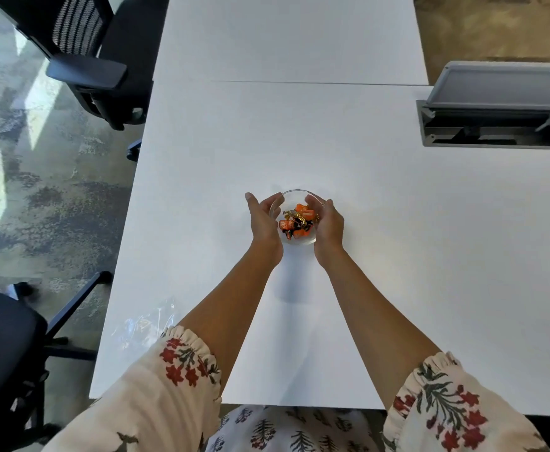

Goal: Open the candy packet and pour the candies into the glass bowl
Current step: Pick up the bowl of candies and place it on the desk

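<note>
We cup the bowl (299, 216) between our left hand (263, 220) and right hand (329, 226) (both half-open, equally near), candies (298, 221) inside.

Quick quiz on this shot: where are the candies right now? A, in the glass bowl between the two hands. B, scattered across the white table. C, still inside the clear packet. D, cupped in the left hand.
A: the orange and gold candies lie in the glass bowl, with a hand on each side.

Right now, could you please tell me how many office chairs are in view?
2. One office chair stands at the table's far left; the other is at the near left, cut off by the frame edge. Others may lie outside the view.
</note>
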`<state>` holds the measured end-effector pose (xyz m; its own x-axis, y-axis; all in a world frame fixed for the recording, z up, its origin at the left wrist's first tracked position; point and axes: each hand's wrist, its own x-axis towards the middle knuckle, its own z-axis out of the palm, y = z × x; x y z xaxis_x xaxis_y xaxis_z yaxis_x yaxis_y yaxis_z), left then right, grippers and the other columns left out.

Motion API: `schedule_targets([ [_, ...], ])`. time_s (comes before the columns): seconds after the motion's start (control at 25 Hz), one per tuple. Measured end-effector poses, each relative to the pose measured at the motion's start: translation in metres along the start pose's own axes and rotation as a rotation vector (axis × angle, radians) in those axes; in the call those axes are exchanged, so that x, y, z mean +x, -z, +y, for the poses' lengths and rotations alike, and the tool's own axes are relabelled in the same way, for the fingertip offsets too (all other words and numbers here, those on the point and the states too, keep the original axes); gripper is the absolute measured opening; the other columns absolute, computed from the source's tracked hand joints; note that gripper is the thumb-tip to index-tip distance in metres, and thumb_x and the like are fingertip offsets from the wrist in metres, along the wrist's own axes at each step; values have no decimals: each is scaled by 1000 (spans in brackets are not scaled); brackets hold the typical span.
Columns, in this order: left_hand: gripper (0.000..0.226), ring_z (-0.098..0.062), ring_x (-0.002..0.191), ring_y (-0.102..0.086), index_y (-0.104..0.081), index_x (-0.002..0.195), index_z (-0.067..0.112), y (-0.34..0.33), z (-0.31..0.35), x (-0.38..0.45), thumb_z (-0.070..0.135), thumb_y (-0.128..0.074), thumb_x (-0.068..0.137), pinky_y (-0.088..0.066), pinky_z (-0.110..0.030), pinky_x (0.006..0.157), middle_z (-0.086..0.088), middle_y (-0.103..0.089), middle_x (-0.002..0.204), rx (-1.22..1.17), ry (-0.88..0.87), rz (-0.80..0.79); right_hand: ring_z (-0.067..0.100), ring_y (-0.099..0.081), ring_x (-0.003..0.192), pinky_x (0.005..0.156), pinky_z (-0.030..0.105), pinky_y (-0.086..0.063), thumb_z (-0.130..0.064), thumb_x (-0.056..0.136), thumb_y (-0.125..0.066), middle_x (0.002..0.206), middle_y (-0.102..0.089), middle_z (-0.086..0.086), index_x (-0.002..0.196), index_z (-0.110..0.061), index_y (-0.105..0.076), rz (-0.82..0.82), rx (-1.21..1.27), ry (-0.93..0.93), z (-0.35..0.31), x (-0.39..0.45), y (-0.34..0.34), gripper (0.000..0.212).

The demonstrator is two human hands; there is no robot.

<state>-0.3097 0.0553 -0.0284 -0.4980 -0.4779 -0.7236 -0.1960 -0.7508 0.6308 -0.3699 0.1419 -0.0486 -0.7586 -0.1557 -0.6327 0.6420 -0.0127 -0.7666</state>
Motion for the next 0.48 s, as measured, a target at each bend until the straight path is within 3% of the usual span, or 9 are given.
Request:
schedule_targets([
  [0.08,74,-4,103,-60,-66,127,11,0,-2,0,62,-16,107,-43,-23,73,2,-70,120,9,15,8,19,-66,106,94,36,-53,-29,107,-31,106,-77,-6,107,-17,-76,8,-3,0,4,2,3,47],
  [0.16,75,-4,102,-60,-64,132,9,1,-5,3,61,-16,107,-43,-22,71,1,-70,121,24,5,6,19,-66,107,92,35,-54,-30,106,-31,107,-77,-6,110,-16,-75,2,-9,7,6,4,5,47],
  [0.28,74,-13,117,-57,-64,129,10,2,-8,8,61,-16,107,-43,-23,75,-2,-67,136,20,-7,2,17,-67,104,82,31,-54,-30,107,-31,106,-77,-7,111,-17,-76,-11,7,5,8,6,5,46],
  [0.4,72,-17,130,-54,-64,130,10,0,-11,11,61,-17,107,-42,-28,90,-3,-65,140,43,-28,2,19,-66,107,89,34,-55,-29,107,-31,110,-77,-4,114,-14,-75,-3,-11,22,10,10,6,48],
  [0.48,70,-19,135,-52,-62,132,10,0,-13,9,59,-18,108,-41,-27,90,-2,-65,137,92,-61,0,20,-66,110,87,32,-54,-30,108,-30,114,-76,-2,117,-13,-74,-1,-47,38,10,11,7,49],
])
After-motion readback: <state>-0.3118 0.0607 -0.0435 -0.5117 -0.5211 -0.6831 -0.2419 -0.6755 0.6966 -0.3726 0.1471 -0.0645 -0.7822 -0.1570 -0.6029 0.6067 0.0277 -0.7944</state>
